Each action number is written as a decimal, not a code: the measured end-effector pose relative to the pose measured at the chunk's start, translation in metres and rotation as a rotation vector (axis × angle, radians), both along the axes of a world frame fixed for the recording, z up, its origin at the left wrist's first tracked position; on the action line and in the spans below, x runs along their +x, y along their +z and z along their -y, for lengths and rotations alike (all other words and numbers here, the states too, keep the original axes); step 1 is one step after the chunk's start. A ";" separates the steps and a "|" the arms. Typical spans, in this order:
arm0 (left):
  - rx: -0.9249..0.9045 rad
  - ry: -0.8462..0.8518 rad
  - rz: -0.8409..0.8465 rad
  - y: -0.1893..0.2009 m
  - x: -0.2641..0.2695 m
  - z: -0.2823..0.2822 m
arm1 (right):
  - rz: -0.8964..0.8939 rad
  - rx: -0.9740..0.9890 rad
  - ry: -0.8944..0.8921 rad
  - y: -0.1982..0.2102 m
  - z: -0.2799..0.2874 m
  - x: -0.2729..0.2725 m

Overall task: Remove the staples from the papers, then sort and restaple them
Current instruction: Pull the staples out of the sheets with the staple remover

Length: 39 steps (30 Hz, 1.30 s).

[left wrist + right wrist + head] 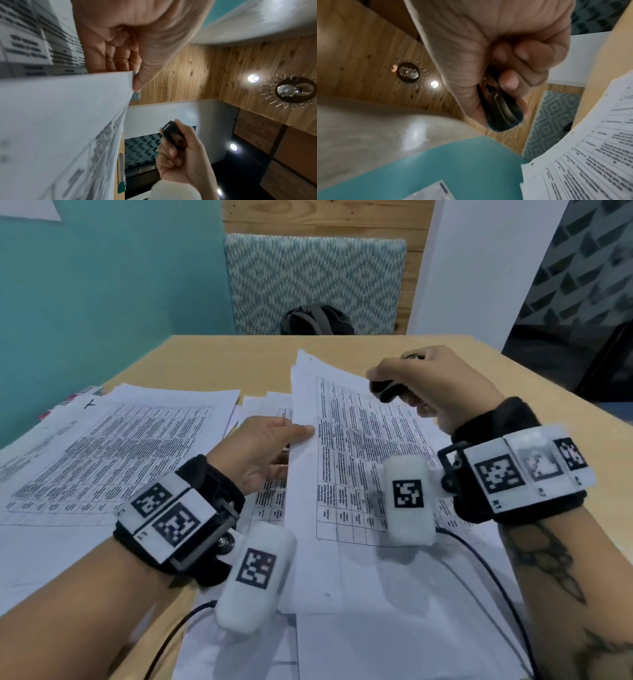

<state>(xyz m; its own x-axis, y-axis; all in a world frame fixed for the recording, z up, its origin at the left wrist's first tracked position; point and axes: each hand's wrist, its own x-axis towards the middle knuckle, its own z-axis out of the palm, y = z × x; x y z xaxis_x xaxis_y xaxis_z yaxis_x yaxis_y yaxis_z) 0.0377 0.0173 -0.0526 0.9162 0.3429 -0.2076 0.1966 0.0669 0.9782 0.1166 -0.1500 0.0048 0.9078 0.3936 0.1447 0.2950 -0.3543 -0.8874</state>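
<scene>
A printed sheet with a table of text (346,440) is raised at its left edge above the other papers. My left hand (291,440) pinches that edge, thumb on top and fingers underneath; the left wrist view shows the thumb (137,81) pressed on the paper's edge (68,108). My right hand (411,392) is curled round a small black stapler (387,390) and hovers over the sheet's far right part. The stapler (501,112) shows its metal underside in the right wrist view, and the left wrist view shows the stapler (171,132) in the fist.
More printed sheets (102,446) are spread over the left of the wooden table (219,361) and under my forearms. A pen (122,169) lies near the table's right edge. A patterned chair back (315,282) with a black bag (317,320) stands behind the table. Thin cables (479,559) cross the near papers.
</scene>
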 end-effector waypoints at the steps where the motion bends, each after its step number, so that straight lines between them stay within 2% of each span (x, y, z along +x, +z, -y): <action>1: -0.009 0.013 -0.007 0.000 0.000 -0.002 | -0.020 -0.019 -0.004 0.002 0.007 0.004; 4: 0.000 0.028 -0.056 -0.002 0.003 -0.006 | -0.036 -0.092 -0.086 0.007 0.040 0.016; 6: 0.002 0.027 -0.079 -0.003 0.006 -0.008 | -0.009 -0.169 -0.220 0.011 0.067 0.025; 9: -0.002 0.019 -0.067 0.002 0.008 -0.011 | 0.002 -0.518 -0.364 0.007 0.100 0.034; 11: 0.001 0.007 -0.041 0.010 0.009 -0.014 | -0.077 -0.689 -0.322 0.000 0.111 0.036; 13: -0.009 -0.011 -0.001 0.022 0.007 -0.020 | -0.123 -0.647 -0.299 -0.005 0.115 0.036; 17: -0.035 -0.063 0.055 0.065 -0.009 -0.050 | -0.064 -0.648 -0.329 -0.001 0.119 0.032; 18: -0.048 -0.093 0.050 0.078 -0.017 -0.063 | -0.056 -0.650 -0.323 0.001 0.119 0.030; 20: -0.005 -0.145 -0.073 0.091 -0.032 -0.093 | -0.081 -0.664 -0.288 0.003 0.117 0.026; 22: 0.138 -0.112 -0.256 0.087 -0.048 -0.117 | -0.099 -0.715 -0.261 0.003 0.114 0.019; 24: 0.424 -0.059 -0.432 0.073 -0.064 -0.139 | -0.069 -0.777 -0.258 0.002 0.110 0.016; 26: 0.757 0.128 -0.527 0.055 -0.075 -0.162 | -0.041 -0.850 -0.245 0.002 0.105 0.013; 27: 0.917 0.152 -0.572 0.048 -0.079 -0.174 | -0.027 -0.879 -0.231 0.002 0.101 0.012; 30: 1.307 -0.003 -0.783 0.031 -0.085 -0.205 | 0.020 -0.894 -0.213 0.002 0.089 0.009; 33: 1.247 -0.040 -0.842 0.038 -0.091 -0.203 | 0.021 -0.949 -0.209 -0.003 0.083 0.009; 35: 1.226 0.043 -0.816 0.050 -0.096 -0.195 | 0.006 -0.947 -0.224 -0.005 0.084 0.012; 37: 1.288 0.108 -0.665 0.064 -0.097 -0.185 | -0.009 -0.941 -0.246 -0.006 0.088 0.014; 39: 1.187 0.059 -0.476 0.079 -0.096 -0.163 | -0.004 -0.969 -0.280 -0.007 0.092 0.017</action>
